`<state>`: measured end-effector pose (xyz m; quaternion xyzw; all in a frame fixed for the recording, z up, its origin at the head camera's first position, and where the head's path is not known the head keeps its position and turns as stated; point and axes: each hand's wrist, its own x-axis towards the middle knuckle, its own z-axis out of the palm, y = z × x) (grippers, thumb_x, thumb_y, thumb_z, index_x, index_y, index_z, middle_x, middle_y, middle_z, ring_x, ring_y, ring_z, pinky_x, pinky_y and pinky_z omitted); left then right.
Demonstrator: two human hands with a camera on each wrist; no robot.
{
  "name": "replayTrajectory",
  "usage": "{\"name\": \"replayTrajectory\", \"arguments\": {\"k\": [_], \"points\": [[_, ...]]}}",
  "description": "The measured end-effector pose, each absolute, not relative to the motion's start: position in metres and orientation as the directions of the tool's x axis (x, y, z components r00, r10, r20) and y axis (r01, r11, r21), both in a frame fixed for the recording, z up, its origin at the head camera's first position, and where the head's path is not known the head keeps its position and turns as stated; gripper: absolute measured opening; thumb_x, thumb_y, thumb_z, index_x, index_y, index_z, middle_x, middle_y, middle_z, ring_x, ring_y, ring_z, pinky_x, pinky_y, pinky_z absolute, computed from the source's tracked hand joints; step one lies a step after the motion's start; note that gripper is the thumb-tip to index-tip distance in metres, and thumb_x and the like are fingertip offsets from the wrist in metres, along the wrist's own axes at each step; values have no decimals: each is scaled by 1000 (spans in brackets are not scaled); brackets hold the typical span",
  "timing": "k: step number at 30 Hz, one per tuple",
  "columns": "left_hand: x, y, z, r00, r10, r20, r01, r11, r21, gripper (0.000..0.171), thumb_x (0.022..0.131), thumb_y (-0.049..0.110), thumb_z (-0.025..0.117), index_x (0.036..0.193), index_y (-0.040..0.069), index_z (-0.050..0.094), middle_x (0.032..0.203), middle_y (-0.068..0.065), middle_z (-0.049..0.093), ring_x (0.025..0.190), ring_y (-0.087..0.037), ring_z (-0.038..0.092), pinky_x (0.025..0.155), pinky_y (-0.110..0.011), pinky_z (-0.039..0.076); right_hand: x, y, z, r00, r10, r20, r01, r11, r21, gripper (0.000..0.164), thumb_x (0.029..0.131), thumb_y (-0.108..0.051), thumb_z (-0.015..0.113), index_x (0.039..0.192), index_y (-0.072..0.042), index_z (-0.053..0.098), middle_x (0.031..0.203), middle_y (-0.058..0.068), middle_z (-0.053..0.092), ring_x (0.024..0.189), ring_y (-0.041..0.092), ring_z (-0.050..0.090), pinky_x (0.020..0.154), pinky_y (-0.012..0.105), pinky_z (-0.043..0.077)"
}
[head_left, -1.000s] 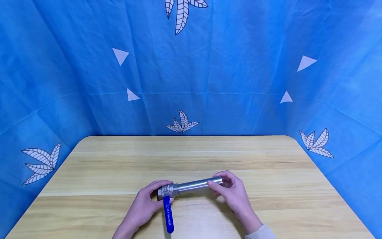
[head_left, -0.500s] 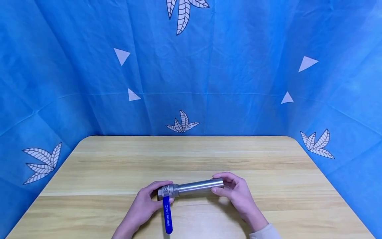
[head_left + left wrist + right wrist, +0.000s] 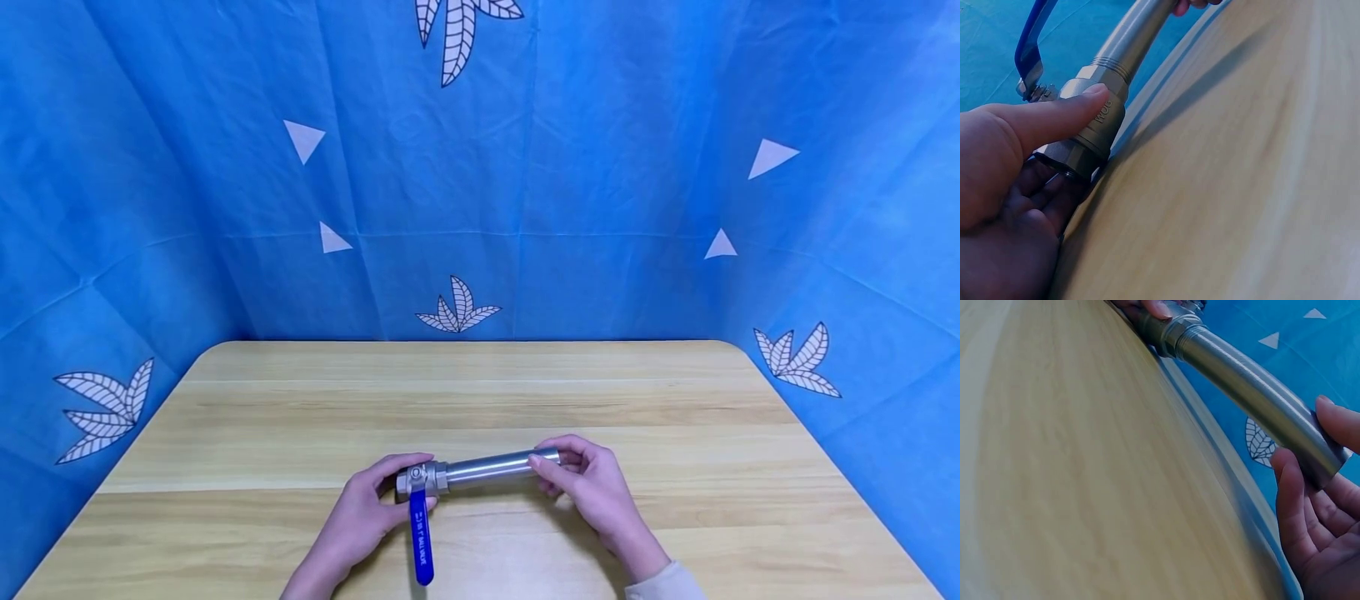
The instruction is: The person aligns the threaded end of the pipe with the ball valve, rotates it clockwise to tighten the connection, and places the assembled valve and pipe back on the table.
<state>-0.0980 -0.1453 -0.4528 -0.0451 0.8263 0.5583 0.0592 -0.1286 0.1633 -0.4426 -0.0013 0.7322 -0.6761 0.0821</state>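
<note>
A steel ball valve (image 3: 420, 478) with a blue lever handle (image 3: 422, 540) is gripped by my left hand (image 3: 358, 510), thumb on the near side and fingers on the far side. The lever points toward me. From the valve's right end runs a smooth steel pipe (image 3: 491, 467), its threaded end in the valve with a few threads (image 3: 1112, 64) showing in the left wrist view. My right hand (image 3: 596, 490) pinches the pipe's free end between thumb and fingers. In the right wrist view, the thumb lies on one side of the pipe (image 3: 1260, 394) and the fingertips on the other.
Beneath both hands is a pale wooden table (image 3: 480, 392) with rounded far corners. A blue cloth (image 3: 615, 167) printed with white leaves and triangles hangs behind it and along both sides. Shadows of the pipe and hands fall on the wood.
My right thumb slid down the near side of the pipe, then came back up onto its top. My left hand and the valve have stayed almost still.
</note>
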Motion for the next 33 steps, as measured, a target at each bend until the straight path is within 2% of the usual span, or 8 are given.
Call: {"name": "replayTrajectory", "arguments": {"k": [6, 9, 12, 17, 25, 29, 33], "points": [[-98, -146, -453, -988, -16, -154, -149, 373, 916, 48, 86, 17, 92, 127, 36, 77, 138, 4, 71, 133, -25, 64, 117, -54, 54, -128, 160, -442, -987, -76, -143, 133, 116, -984, 36, 91, -23, 87, 114, 2, 73, 82, 13, 74, 67, 20, 71, 58, 27, 59], [-98, -146, -453, -987, -20, -161, -157, 373, 915, 48, 86, 17, 92, 127, 36, 77, 139, 4, 71, 133, -25, 64, 116, -55, 54, -128, 160, -442, -986, -69, -149, 140, 127, -982, 37, 91, -26, 87, 113, 1, 74, 82, 13, 74, 66, 20, 71, 56, 26, 58], [-98, -146, -453, -986, -21, -164, -160, 373, 914, 48, 86, 16, 91, 127, 35, 77, 140, 3, 71, 134, -26, 64, 117, -55, 54, -127, 160, -441, -988, -92, -120, 106, 146, -984, 38, 89, -23, 88, 117, -1, 74, 89, 12, 75, 70, 20, 71, 62, 27, 61], [-98, -147, -453, -986, -22, -168, -164, 368, 915, 47, 86, 16, 91, 127, 34, 76, 139, 3, 72, 134, -26, 65, 117, -56, 53, -126, 161, -441, -988, -154, -30, 1, 185, -983, 48, 82, -12, 92, 125, -5, 71, 107, 13, 75, 91, 18, 72, 81, 26, 62], [-97, -147, -453, -985, -22, -173, -168, 378, 910, 47, 86, 18, 91, 128, 35, 76, 139, 3, 71, 135, -27, 64, 118, -58, 52, -128, 160, -444, -986, -163, 19, -45, 156, -987, 45, 79, -7, 93, 118, -4, 72, 118, 17, 76, 104, 16, 73, 95, 24, 62], [-97, -147, -453, -985, -16, -169, -163, 364, 917, 48, 85, 17, 92, 128, 34, 76, 139, 3, 72, 135, -28, 64, 118, -58, 51, -128, 161, -446, -982, -177, 59, -77, 98, -992, 47, 78, -2, 93, 120, 0, 71, 123, 20, 75, 104, 15, 74, 92, 25, 62], [-98, -147, -452, -986, -10, -167, -159, 353, 922, 49, 84, 18, 93, 127, 34, 77, 139, 3, 72, 135, -27, 65, 118, -57, 51, -127, 162, -446, -982, -173, 72, -82, 53, -995, 49, 76, 2, 92, 120, 3, 69, 119, 23, 74, 100, 16, 74, 86, 27, 64]]}}
